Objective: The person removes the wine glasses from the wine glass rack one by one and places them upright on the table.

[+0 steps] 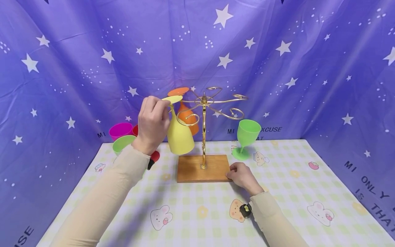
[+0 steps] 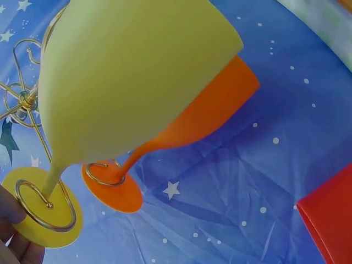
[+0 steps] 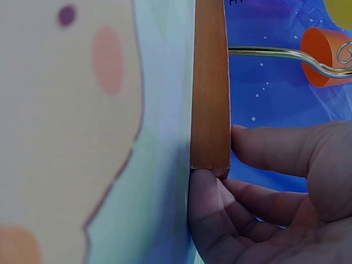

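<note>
My left hand [image 1: 153, 120] pinches the round foot of a yellow goblet [image 1: 180, 137], which hangs upside down at the left side of a gold wire rack [image 1: 204, 133]. In the left wrist view the yellow goblet's stem [image 2: 53, 179] sits inside a curled wire hook [image 2: 66, 225]. Behind it an orange goblet [image 1: 192, 120] hangs inverted from another hook. My right hand [image 1: 243, 176] grips the right end of the rack's wooden base [image 1: 197, 173], thumb on top and fingers against the end, as the right wrist view shows.
A green goblet [image 1: 248, 132] stands upright behind the right of the base. At the left, partly behind my left arm, are a magenta cup [image 1: 120, 130], a green cup [image 1: 122, 142] and something red [image 1: 155, 156]. A starry purple curtain [image 1: 197, 44] surrounds the table.
</note>
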Action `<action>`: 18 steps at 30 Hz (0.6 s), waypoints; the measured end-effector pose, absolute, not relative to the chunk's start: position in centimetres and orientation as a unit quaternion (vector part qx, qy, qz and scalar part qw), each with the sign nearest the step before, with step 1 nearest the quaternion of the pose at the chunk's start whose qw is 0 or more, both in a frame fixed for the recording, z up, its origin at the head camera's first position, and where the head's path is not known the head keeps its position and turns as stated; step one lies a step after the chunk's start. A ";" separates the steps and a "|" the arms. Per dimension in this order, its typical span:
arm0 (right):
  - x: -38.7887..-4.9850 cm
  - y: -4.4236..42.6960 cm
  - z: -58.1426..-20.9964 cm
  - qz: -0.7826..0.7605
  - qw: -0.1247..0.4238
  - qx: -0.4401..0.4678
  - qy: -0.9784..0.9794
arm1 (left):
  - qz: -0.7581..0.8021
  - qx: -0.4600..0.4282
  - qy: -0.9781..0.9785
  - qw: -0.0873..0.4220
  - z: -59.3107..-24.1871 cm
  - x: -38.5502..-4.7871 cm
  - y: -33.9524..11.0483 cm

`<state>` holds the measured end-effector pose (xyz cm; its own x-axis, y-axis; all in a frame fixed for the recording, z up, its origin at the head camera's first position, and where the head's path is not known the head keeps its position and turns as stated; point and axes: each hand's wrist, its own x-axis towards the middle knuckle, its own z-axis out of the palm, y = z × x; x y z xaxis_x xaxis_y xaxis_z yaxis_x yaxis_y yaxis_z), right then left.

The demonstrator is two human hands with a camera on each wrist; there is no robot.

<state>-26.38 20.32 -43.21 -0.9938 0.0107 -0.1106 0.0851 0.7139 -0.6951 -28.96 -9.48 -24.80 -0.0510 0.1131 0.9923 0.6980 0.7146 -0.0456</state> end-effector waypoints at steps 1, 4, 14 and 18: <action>-26.4 20.3 -43.2 -0.378 0.050 0.027 0.924 | -0.236 -0.296 -0.685 0.622 -24.8 -28.9 -9.5; -26.4 20.3 -43.2 -0.378 0.052 0.028 0.924 | -0.240 -0.297 -0.683 0.623 -24.9 -28.9 -9.4; -26.4 20.3 -43.2 -0.379 0.052 0.026 0.924 | -0.247 -0.308 -0.677 0.621 -25.0 -28.6 -8.9; -26.3 20.5 -43.1 -0.376 0.051 0.026 0.925 | -0.254 -0.315 -0.671 0.621 -24.9 -28.3 -8.5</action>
